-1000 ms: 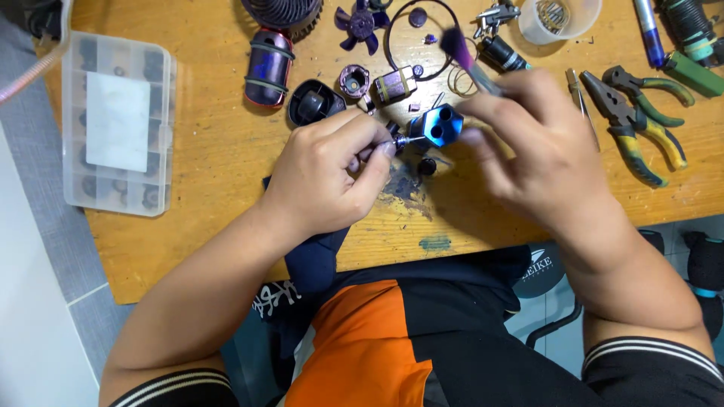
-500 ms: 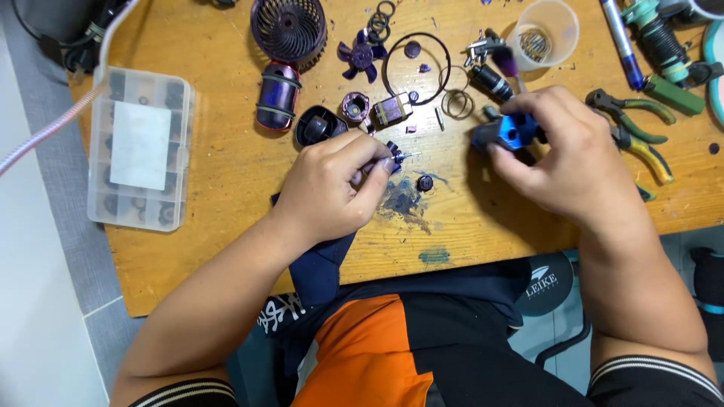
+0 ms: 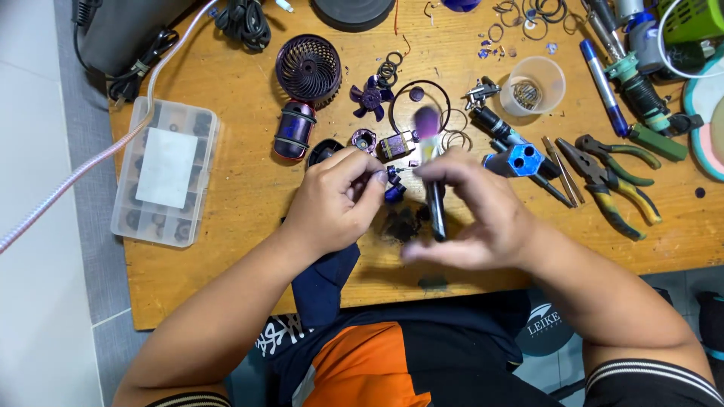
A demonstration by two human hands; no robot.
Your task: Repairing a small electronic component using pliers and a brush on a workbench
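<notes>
The small purple part (image 3: 394, 179) sits pinched in my left hand (image 3: 335, 200) just above the bench (image 3: 226, 249), and my right hand (image 3: 483, 215) is gripping a purple-tipped brush (image 3: 431, 162) right beside it. Looks mid-teardown to me: fan grille (image 3: 309, 69), impeller (image 3: 371, 96) and rings already laid out. Brush is motion-blurred, and fingers hide most of the part.

The wooden counter (image 3: 226, 249) is light brown and has a dark stain (image 3: 403, 224) near the middle. On its left part lies a clear plastic box with small compartments (image 3: 166, 172). Near the top lie a round dark purple fan grille (image 3: 308, 69) and a small purple fan blade (image 3: 370, 97). A clear plastic cup (image 3: 535, 85) stands to the right. Beside it lie a blue metal block (image 3: 523, 160) and pliers with green and yellow handles (image 3: 612, 185).
</notes>
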